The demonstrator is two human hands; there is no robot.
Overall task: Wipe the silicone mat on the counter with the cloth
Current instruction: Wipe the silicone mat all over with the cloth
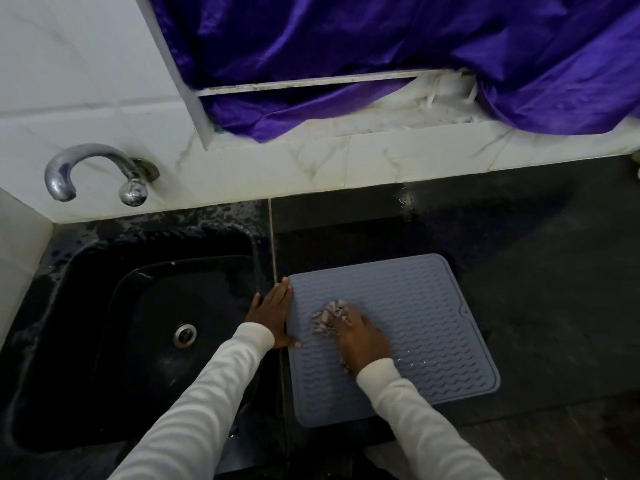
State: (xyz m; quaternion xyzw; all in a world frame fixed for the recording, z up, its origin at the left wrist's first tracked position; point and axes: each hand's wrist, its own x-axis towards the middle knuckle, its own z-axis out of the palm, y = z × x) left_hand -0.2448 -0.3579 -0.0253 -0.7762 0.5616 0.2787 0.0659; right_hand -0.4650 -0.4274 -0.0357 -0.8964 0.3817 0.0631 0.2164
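Likely floppy, slippery mat: L hand flat, fingers straight, pins left edge; R hand presses bunched cloth mid-mat, grip blurred.

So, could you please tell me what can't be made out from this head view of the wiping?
- Cloth: motion-blurred and mostly covered by the right hand; its shape and full size are unclear.
- Silicone mat: the part under the right hand and sleeve is hidden.
- Counter: cut off by the right frame edge.
- Sink: its near end is hidden by the left sleeve and dark.
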